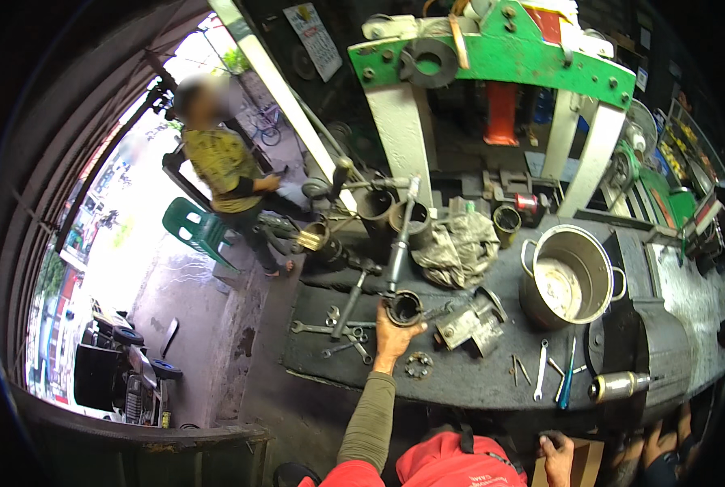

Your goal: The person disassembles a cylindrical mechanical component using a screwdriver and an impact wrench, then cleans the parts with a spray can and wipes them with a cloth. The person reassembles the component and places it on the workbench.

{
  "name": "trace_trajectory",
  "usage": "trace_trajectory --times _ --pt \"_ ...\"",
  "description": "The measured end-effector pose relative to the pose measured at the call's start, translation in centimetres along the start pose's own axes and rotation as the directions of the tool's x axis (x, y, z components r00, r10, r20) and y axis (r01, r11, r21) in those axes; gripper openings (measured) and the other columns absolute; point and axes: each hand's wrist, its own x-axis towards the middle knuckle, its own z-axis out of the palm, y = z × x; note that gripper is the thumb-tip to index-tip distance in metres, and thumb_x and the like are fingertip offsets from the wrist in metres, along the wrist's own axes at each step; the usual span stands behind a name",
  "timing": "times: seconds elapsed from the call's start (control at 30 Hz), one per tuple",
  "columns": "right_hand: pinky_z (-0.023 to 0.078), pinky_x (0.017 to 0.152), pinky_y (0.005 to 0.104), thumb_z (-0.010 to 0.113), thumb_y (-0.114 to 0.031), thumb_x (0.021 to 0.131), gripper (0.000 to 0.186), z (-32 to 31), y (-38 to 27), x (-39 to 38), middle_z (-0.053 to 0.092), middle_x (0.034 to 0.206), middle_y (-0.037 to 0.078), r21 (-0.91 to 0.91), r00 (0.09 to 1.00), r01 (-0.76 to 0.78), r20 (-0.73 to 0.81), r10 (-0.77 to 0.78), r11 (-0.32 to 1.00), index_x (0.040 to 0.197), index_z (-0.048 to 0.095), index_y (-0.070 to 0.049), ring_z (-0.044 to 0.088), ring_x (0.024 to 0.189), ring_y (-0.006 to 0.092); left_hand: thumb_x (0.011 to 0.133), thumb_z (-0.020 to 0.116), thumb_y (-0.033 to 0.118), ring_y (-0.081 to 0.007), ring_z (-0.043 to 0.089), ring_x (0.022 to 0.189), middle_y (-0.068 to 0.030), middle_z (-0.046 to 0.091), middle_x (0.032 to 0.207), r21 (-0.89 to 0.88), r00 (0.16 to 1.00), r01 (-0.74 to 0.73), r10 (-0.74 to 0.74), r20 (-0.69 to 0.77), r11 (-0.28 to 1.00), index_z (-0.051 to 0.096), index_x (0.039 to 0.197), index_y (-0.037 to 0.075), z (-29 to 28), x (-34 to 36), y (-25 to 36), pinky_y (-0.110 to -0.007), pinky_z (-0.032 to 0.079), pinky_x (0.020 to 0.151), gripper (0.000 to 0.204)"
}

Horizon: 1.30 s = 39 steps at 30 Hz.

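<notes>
I had the left hand [393, 339] wrapped, fingers and thumb, round a hollow metal cylinder [405, 303] just below frame centre: probably heavy, rigid, oily, best held by its outer wall. The right hand's [556, 459] grip, lower right, I couldn't tell.

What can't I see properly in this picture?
All in the head view:
- Inside bottom of the dark metal cylinder: lost in shadow.
- Some fingers of the left hand: behind that cylinder.
- Arm beyond the right hand: cut off by the lower edge.
- Anything under the crumpled cloth: covered.
- The standing person's face: blurred.
</notes>
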Motion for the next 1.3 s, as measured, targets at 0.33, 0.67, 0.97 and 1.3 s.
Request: trace_trajectory --times 0.33,0.67,0.97,1.3 --pt "0.052 0.068 0.0308 0.077 -0.012 0.096 0.024 -5.4 10.6 2.7 0.074 0.089 0.007 -0.087 1.000 0.007 0.002 -0.006 0.996 0.115 0.076 0.003 0.065 0.074 0.0150 0.055 0.102 0.014 -0.0317 0.064 0.130 -0.0166 0.068 0.137 0.498 0.983 0.095 -0.161 0.092 0.862 0.053 0.145 0.000 -5.2 3.1 -2.8 -0.040 0.048 0.114 0.103" --pt "0.057 0.062 0.0398 0.058 -0.037 0.111 0.046 -9.6 21.3 3.5 0.071 0.103 0.020 0.625 0.744 -0.253 -0.362 0.561 0.738 0.139 0.055 0.000 0.069 0.078 0.0282 0.088 0.074 -0.007 -0.0176 0.064 0.075 -0.0082 0.065 0.091 0.297 0.925 0.319 -0.227 -0.305 0.900 0.060 0.109 -0.002 1.9 -8.9 1.0 -0.033 0.055 0.069 0.026" --pt "0.053 0.094 0.0574 0.048 -0.055 0.108 0.058 -12.1 19.9 8.8 0.067 0.131 0.016 0.949 0.750 0.173 -0.299 0.589 0.262 0.142 0.056 -0.009 0.062 0.120 0.0346 0.099 0.073 0.008 -0.0151 0.069 0.101 -0.0108 0.070 0.117 0.167 0.632 0.156 -0.228 0.740 0.974 0.066 0.129 -0.004 23.2 -10.1 15.3 -0.029 0.056 0.090 0.033" --pt "0.060 0.073 0.0585 0.048 -0.029 0.108 0.028 -5.9 26.7 14.0 0.061 0.088 0.018 0.979 0.769 0.064 0.075 0.635 -0.194 0.119 0.056 -0.005 0.065 0.080 0.0380 0.077 0.092 0.029 -0.0264 0.075 0.105 -0.0220 0.077 0.114 0.408 0.284 -0.352 -0.319 0.904 0.842 0.060 0.143 -0.002 34.5 -12.2 20.8 -0.038 0.057 0.095 0.080"
